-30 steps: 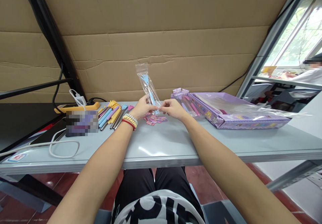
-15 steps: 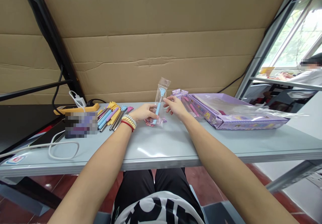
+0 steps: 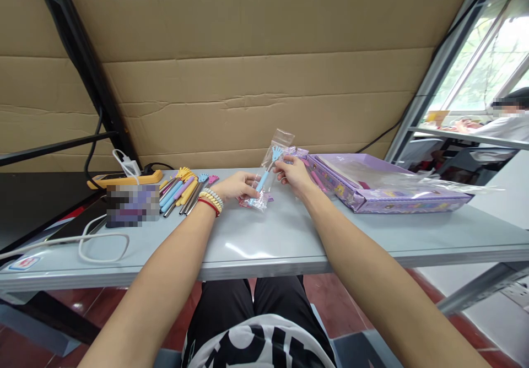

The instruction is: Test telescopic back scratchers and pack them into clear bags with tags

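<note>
A light-blue back scratcher (image 3: 262,182) with a small hand-shaped head lies inside a clear plastic bag (image 3: 284,136), tilted with its head up and to the right. My left hand (image 3: 235,186) is closed around the lower part of the bagged scratcher. Beside the scratcher's head, the fingers of my right hand (image 3: 296,174) pinch the bag's right side. Small pink printed cards (image 3: 244,203) lie beneath the bag, mostly covered. Just beyond my right hand are bagged pink and purple scratchers (image 3: 318,181), partly hidden.
Loose scratchers (image 3: 182,193) in several colours lie left of my hands. A purple box (image 3: 397,204) with clear bags on it stands at right. Further left are a blurred phone (image 3: 133,205), a white cable (image 3: 103,258) and a yellow power strip (image 3: 140,178). Cardboard (image 3: 264,70) closes off the back.
The bagged scratcher has come down and moved right, now leaning rightward. My right hand left the bag's bottom end and moved up to its side near the scratcher's head. My left hand still holds it.
</note>
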The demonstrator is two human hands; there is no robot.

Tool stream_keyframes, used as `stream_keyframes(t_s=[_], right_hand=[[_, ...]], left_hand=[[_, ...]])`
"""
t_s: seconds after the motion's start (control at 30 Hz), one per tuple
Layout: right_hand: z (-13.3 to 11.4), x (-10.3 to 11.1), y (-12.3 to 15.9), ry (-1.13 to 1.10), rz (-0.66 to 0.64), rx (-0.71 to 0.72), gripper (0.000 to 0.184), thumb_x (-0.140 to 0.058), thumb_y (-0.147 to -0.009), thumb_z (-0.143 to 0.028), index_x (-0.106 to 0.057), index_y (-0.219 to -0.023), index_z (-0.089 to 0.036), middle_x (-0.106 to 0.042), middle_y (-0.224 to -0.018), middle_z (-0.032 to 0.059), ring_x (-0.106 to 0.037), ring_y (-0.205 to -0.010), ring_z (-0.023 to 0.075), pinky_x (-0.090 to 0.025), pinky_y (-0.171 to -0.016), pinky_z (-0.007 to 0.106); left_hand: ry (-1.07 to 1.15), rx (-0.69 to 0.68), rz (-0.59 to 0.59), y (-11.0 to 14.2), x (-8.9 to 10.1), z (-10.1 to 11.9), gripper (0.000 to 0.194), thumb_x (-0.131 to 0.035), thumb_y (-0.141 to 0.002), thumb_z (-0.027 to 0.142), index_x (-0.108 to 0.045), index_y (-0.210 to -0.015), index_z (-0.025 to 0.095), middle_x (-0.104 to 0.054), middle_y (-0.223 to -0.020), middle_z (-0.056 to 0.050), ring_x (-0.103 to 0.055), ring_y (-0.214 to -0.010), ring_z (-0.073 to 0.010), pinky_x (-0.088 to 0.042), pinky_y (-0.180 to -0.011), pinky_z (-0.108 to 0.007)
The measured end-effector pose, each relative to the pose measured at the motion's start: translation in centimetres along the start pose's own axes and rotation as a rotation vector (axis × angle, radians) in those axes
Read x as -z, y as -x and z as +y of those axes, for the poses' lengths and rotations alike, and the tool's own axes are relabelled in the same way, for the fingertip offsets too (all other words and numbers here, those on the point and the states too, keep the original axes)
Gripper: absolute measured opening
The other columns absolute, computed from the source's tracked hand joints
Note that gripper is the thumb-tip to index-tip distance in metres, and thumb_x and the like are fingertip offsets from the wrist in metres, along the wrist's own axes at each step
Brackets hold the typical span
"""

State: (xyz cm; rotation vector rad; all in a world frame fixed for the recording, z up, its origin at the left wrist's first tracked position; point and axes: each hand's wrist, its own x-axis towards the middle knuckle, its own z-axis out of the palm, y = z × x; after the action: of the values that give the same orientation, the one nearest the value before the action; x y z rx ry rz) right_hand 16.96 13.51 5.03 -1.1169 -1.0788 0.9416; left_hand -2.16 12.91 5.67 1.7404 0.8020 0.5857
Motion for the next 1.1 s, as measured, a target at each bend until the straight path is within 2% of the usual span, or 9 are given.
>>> stream_keyframes(t_s=[0.1, 0.27, 0.4, 0.63, 0.83, 1.1], right_hand=[[0.0, 0.1, -0.2, -0.041, 0.031, 0.024, 0.041, -0.066, -0.068, -0.016, -0.044, -0.103, -0.018, -0.06, -0.057, -0.0039, -0.047, -0.039, 0.0078, -0.03, -0.034, 0.017], [-0.1, 0.2, -0.4, -0.076, 0.028, 0.014, 0.032, -0.061, -0.069, -0.015, -0.045, -0.095, -0.018, -0.059, -0.054, -0.0038, -0.045, -0.037, 0.0073, -0.028, -0.032, 0.017], [-0.1, 0.2, -0.6, -0.099, 0.058, 0.007, 0.032, -0.063, -0.068, -0.017, -0.044, -0.094, -0.019, -0.057, -0.059, -0.005, -0.046, -0.036, 0.0072, -0.027, -0.03, 0.018], [-0.3, 1.0, -1.1, -0.224, 0.263, 0.041, 0.032, -0.064, -0.075, -0.024, -0.044, -0.1, -0.021, -0.058, -0.075, -0.0032, -0.055, -0.046, 0.0083, -0.032, -0.03, 0.018], [-0.8, 1.7, -1.2, -0.311, 0.267, 0.048, 0.016, -0.062, -0.078, -0.027, -0.049, -0.083, -0.02, -0.057, -0.067, -0.0039, -0.056, -0.049, 0.0087, -0.034, -0.032, 0.017], [-0.5, 2.5, -1.9, -0.349, 0.316, 0.031, 0.023, -0.059, -0.082, -0.036, -0.044, -0.074, -0.02, -0.052, -0.063, -0.0044, -0.053, -0.047, 0.0074, -0.034, -0.033, 0.017]], left_hand=[[0.01, 0.035, 0.02, -0.1, 0.2, -0.2, 0.042, -0.075, -0.058, 0.017, -0.069, -0.099, 0.012, -0.067, -0.08, -0.005, -0.055, -0.051, -0.0104, -0.044, -0.044, -0.023], [0.038, 0.041, 0.035, -0.1, 0.4, -0.3, 0.045, -0.077, -0.057, 0.018, -0.068, -0.101, 0.012, -0.068, -0.078, -0.006, -0.058, -0.054, -0.0123, -0.049, -0.049, -0.026], [0.032, 0.039, 0.045, 0.0, 0.4, -0.1, 0.045, -0.077, -0.056, 0.018, -0.068, -0.1, 0.012, -0.068, -0.077, -0.005, -0.059, -0.054, -0.0126, -0.047, -0.047, -0.024], [-0.026, 0.021, 0.034, 0.1, 0.8, 0.0, 0.04, -0.077, -0.055, 0.019, -0.071, -0.095, 0.013, -0.067, -0.074, -0.003, -0.057, -0.055, -0.0116, -0.045, -0.047, -0.022], [-0.025, 0.014, 0.017, 0.1, 1.0, 0.0, 0.038, -0.074, -0.055, 0.016, -0.072, -0.093, 0.013, -0.069, -0.077, -0.004, -0.059, -0.058, -0.0126, -0.044, -0.047, -0.021], [-0.012, 0.011, 0.054, 0.5, 0.9, 0.2, 0.039, -0.074, -0.055, 0.015, -0.071, -0.094, 0.012, -0.07, -0.077, -0.006, -0.062, -0.061, -0.0148, -0.047, -0.049, -0.023]])
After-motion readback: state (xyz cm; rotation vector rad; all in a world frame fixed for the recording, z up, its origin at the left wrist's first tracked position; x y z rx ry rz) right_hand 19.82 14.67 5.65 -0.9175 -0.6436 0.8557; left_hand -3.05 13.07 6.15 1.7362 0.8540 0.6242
